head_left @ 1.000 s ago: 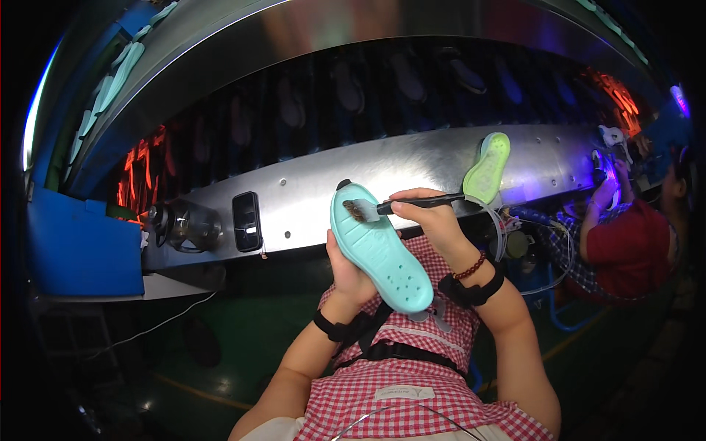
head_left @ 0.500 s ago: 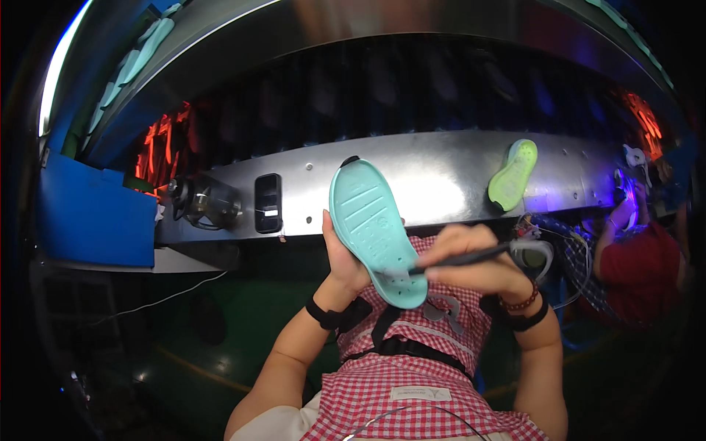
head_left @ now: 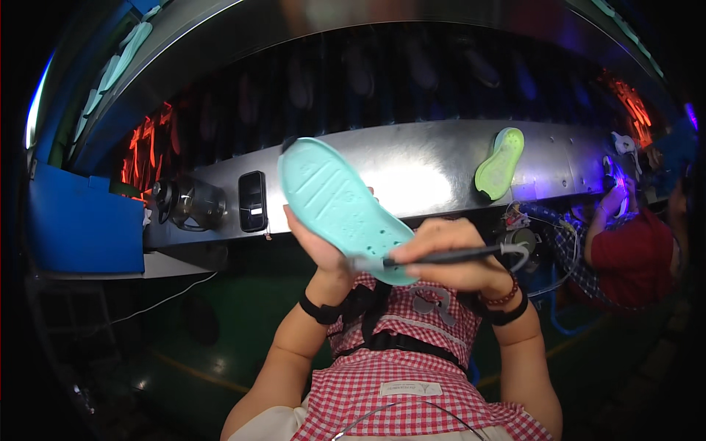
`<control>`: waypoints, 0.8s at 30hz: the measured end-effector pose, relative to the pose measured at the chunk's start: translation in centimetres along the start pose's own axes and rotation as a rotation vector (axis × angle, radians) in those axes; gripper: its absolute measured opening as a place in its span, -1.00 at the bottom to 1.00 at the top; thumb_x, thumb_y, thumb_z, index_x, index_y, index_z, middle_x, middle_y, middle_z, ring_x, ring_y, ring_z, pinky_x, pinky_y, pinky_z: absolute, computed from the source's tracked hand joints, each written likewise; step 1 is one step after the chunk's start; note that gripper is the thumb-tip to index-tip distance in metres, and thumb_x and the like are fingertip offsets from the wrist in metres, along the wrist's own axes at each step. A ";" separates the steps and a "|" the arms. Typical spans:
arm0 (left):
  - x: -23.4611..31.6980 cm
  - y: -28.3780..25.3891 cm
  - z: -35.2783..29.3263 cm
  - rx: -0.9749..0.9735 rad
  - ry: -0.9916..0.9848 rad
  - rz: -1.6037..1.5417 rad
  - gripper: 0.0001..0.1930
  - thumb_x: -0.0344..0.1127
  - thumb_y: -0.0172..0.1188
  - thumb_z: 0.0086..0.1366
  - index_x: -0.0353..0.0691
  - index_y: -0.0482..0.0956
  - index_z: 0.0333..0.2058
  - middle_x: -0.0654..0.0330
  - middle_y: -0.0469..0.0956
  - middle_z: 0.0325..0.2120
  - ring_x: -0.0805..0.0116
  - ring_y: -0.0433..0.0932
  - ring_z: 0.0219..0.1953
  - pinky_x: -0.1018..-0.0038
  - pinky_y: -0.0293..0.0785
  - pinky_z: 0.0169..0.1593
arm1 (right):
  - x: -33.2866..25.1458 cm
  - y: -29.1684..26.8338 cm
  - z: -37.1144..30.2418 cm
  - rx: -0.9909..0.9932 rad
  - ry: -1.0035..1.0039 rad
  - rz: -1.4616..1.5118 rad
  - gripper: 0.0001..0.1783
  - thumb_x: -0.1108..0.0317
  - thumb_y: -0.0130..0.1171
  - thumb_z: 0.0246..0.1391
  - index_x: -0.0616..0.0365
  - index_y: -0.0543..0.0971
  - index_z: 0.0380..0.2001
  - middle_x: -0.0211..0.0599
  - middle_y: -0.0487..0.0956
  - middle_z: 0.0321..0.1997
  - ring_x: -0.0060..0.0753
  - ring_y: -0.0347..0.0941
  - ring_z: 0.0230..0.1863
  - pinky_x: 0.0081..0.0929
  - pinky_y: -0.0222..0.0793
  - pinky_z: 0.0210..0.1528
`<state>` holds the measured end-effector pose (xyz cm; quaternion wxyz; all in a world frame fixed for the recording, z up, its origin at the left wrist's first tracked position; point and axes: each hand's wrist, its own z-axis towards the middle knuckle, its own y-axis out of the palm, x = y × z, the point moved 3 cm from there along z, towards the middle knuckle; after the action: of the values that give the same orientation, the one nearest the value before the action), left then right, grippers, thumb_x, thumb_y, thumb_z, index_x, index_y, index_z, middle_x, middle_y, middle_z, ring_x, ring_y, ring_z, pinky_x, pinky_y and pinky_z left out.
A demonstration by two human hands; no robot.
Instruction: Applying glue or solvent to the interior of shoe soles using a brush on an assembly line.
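A turquoise shoe sole (head_left: 334, 198) is tilted in front of me, its toe end with a black patch pointing up and left. My left hand (head_left: 318, 241) grips it from beneath along its left edge, fingers mostly hidden behind it. My right hand (head_left: 452, 253) is closed round a black-handled brush (head_left: 448, 257) with a whitish loop of tube at its rear end. The brush's pale tip, smeared by motion, is at the heel end of the sole, near the small holes. Whether the tip touches the surface I cannot tell.
A yellow-green sole (head_left: 501, 165) lies on the metal ledge (head_left: 412, 158). Further left are a black phone (head_left: 252, 202) and a clear jug (head_left: 193, 204). Dark soles pass behind in a row. At right, a person in a red top (head_left: 632, 257) works under violet light.
The turquoise sole has tilted further left, its toe end swinging left and up. My right hand and the brush have moved slightly left, and the tip now sits by the heel's left edge.
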<state>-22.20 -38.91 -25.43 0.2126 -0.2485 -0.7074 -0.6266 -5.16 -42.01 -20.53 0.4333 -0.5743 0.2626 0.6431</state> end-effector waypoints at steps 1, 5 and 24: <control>0.2 0.2 0.0 0.081 -0.006 -0.155 -0.19 0.36 -0.58 0.15 -0.23 0.29 0.00 -0.05 0.47 -0.27 0.09 0.49 -0.27 0.24 0.43 -0.16 | -0.7 0.0 -0.3 -0.095 -0.065 0.099 -0.73 0.51 0.30 -0.26 0.17 0.61 -0.36 -0.27 0.58 -0.41 -0.45 0.49 -0.37 -0.60 0.40 -0.28; 1.1 0.1 0.7 0.033 0.052 -0.170 -0.15 0.42 -0.54 0.11 -0.21 0.26 0.03 -0.09 0.46 -0.25 0.03 0.48 -0.27 0.19 0.44 -0.18 | 0.0 -1.0 -0.8 0.225 -0.026 0.178 -0.74 0.54 0.27 -0.24 0.17 0.60 -0.35 -0.25 0.58 -0.36 -0.46 0.48 -0.32 -0.58 0.40 -0.26; 3.5 2.2 0.7 -0.135 0.050 -0.093 -0.11 0.44 -0.39 0.08 -0.26 0.18 0.10 -0.17 0.32 -0.07 -0.01 0.42 -0.16 0.12 0.38 -0.10 | 3.6 -0.2 -1.9 0.144 0.050 0.665 -0.78 0.61 0.13 -0.12 0.34 0.50 -0.30 -0.07 0.51 -0.19 -0.32 0.45 -0.13 -0.47 0.37 -0.04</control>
<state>-23.57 -37.75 -21.61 0.1837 -0.2136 -0.6686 -0.6882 -3.84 -42.59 -24.36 0.2325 -0.4409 0.4906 0.7147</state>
